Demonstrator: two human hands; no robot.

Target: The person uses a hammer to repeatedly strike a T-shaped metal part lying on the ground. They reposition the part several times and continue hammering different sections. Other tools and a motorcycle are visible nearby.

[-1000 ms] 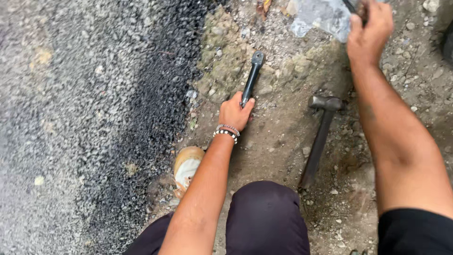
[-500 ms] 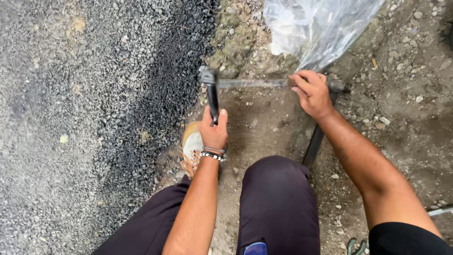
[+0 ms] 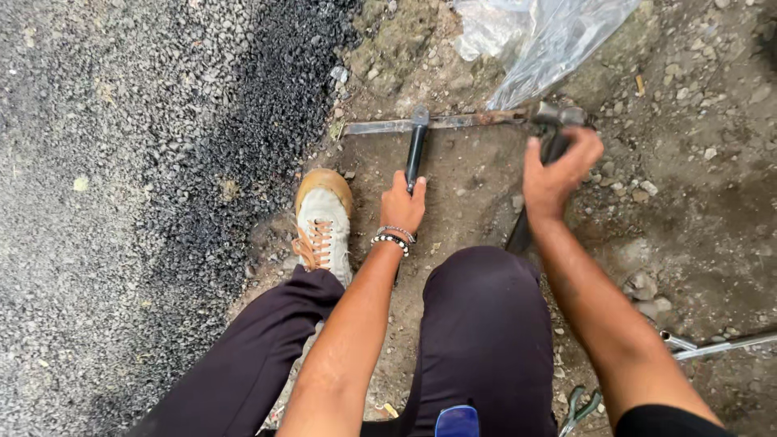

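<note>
Left hand (image 3: 402, 204) has its fingers wrapped round the black steel chisel handle (image 3: 416, 150), tip on the flat rusty metal bar (image 3: 437, 123) lying in the dirt; right hand (image 3: 555, 166) clenched on the dark hammer (image 3: 554, 129); all looks stiff, heavy, non-fragile, so grip mid-handle.

- The tool (image 3: 416, 146) in the left hand (image 3: 401, 202) is black with a grey metal end
- The flat bar (image 3: 437, 123) on the ground is grey with brown rust
- The hammer (image 3: 550, 133) in the right hand (image 3: 554, 174) has a grey head and a black handle
- The wrist beads (image 3: 392, 238) are black and white
- The shoe (image 3: 324, 222) is white and tan with orange laces
- The trousers (image 3: 477, 324) are dark purple-black
- The plastic bag (image 3: 538, 36) is clear and shiny
- The gravel (image 3: 121, 162) is grey and black, and the dirt (image 3: 696, 202) is brown
</note>
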